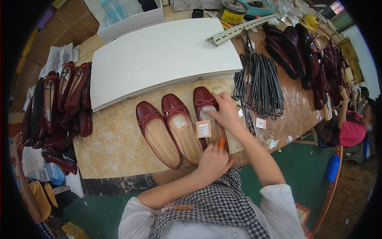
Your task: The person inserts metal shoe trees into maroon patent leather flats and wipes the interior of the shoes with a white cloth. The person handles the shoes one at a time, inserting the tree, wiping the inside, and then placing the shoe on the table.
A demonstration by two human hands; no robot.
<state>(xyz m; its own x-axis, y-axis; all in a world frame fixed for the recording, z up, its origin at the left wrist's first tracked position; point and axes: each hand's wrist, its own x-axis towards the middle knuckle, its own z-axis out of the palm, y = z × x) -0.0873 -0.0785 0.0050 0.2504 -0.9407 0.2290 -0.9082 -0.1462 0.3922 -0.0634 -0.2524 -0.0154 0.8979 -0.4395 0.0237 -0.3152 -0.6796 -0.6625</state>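
Three burgundy patent ballet flats with bows lie side by side, toes away from me: a left flat (pixel 159 137), a middle flat (pixel 185 139) and a right flat (pixel 203 96). Around the right flat's heel end closes my left hand (pixel 213 163), an orange band on one finger. My right hand (pixel 229 113) grips the same shoe near its toe, thumb inside the opening beside something whitish. A square label card (pixel 204 129) lies over this shoe; another card (pixel 180 122) rests in the middle flat. Part of the right flat's insole is hidden by my hands.
Beyond the shoes lies a stack of white board (pixel 163 55). Black bent metal rods (pixel 260 85) are heaped to the right, near a slotted metal bar (pixel 242 31). More burgundy flats are piled at left (pixel 73 89) and right (pixel 286 47). Another person (pixel 352 129) works at far right.
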